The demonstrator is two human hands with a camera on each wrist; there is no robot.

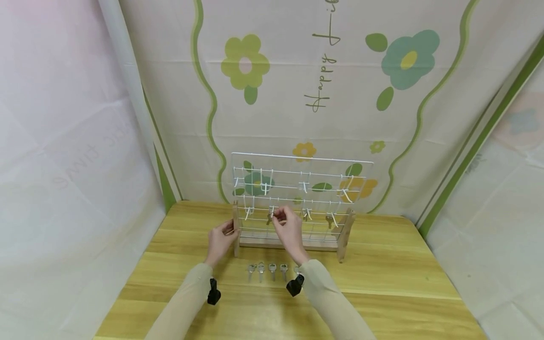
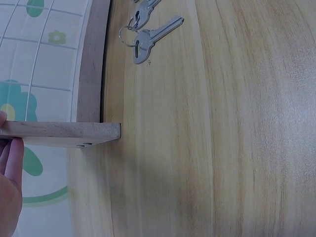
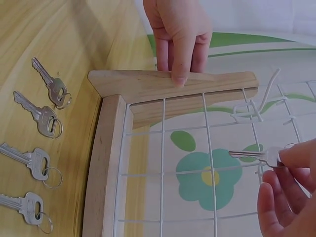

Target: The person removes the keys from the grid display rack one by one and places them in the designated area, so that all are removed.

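Note:
My right hand pinches a silver key by its head, thumb against fingers, in front of the white wire grid rack. The key's blade points away from the fingertips, and its ring shows partly beside the thumb. Close to the hand is a lower-row white hook. My left hand grips the rack's left wooden side post, thumb on one face and fingers on the other. Farther right, one key hangs at a hook, with another at the hook left of it.
A row of several loose keys with rings, including one key near the rack's left end, lies on the wooden table before the rack. Upper hooks stick out from the grid. A flower-printed cloth stands behind.

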